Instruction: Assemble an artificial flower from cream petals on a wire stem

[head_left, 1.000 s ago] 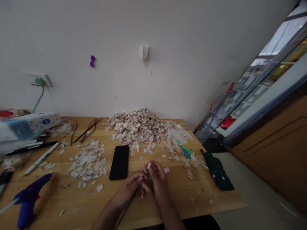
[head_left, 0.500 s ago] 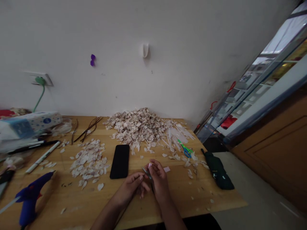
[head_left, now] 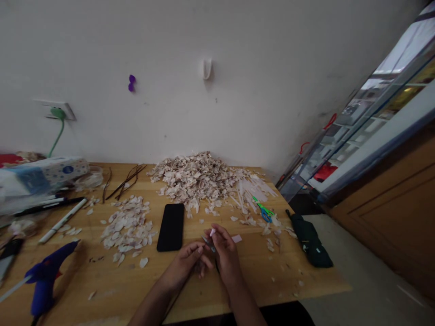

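My left hand (head_left: 186, 261) is closed, thumb against forefinger. A thin dark twig-like stick (head_left: 176, 299) runs beneath it toward the table's front edge. Close on its right, my right hand (head_left: 227, 253) pinches a small pale pink piece of paper (head_left: 212, 232) between thumb and fingers. A grey, pointed metal tool (head_left: 208, 243) juts out of the right hand toward the left fingertips; its kind is mostly hidden. Another pink paper piece (head_left: 236, 238) lies just right of that hand. A black phone (head_left: 170, 227) rests on the table beyond my left hand.
A big heap of pale petal-like flakes (head_left: 199, 179) lies against the wall, with a smaller pile (head_left: 127, 226) at left. Green-blue scissors (head_left: 264, 211) and a dark folded umbrella (head_left: 310, 240) are at right. A blue glue gun (head_left: 47, 278) and thin twigs (head_left: 127, 181) lie left.
The view has shifted very slightly. Both hands stay in nearly the same place, with the metal tool tilted a little differently between them.
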The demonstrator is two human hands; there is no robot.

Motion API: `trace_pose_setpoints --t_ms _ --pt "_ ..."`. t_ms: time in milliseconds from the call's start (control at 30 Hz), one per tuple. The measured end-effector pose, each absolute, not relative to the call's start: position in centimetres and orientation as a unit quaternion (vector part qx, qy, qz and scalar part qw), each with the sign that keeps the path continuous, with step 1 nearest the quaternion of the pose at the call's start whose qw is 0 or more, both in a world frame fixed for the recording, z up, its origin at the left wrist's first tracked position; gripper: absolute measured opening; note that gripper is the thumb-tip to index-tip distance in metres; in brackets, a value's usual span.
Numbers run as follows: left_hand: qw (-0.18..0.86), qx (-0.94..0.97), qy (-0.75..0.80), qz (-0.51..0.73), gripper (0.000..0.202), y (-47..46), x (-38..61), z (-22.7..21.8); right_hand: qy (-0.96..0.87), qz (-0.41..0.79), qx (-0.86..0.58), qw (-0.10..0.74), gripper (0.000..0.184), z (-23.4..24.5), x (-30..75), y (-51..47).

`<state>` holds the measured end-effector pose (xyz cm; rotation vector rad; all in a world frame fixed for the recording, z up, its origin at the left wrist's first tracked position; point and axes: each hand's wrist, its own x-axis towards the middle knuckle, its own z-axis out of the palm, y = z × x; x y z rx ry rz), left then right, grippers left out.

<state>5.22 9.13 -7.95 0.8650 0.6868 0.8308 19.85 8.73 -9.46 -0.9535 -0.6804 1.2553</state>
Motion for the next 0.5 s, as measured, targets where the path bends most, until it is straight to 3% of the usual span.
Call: trace_pose_setpoints --t_ms 500 --pt "0.760 0.414 0.324 0.383 0.043 9.23 5.27 -7.66 -0.301 0.558 -0.409 0.656 0.047 -9.34 19.82 8.60"
